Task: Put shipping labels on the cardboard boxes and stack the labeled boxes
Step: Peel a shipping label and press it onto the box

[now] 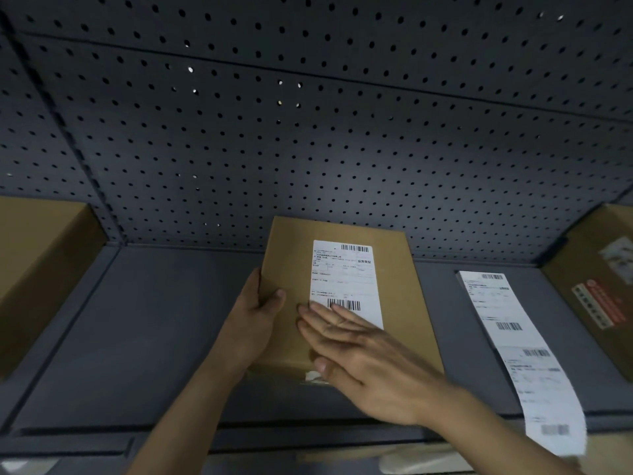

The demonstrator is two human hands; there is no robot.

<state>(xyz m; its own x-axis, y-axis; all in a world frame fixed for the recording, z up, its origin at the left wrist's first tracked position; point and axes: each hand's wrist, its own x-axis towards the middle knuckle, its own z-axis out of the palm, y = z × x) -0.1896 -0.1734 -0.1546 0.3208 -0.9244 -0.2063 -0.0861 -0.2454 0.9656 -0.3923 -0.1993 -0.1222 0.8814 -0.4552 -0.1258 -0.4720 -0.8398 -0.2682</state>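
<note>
A flat brown cardboard box [404, 289] lies in the middle of the dark grey shelf [154, 337]. A white shipping label [346, 275] with two barcodes is stuck on its top. My left hand [253, 317] grips the box's left edge, thumb on top. My right hand [356, 354] lies flat with fingers spread on the lower end of the label and the box top, holding nothing.
A strip of several more white labels [513, 337] lies to the right and hangs over the shelf's front edge. A large cardboard box [41, 269] stands at the left, another with a red sticker [599, 296] at the right. A perforated panel [308, 132] backs the shelf.
</note>
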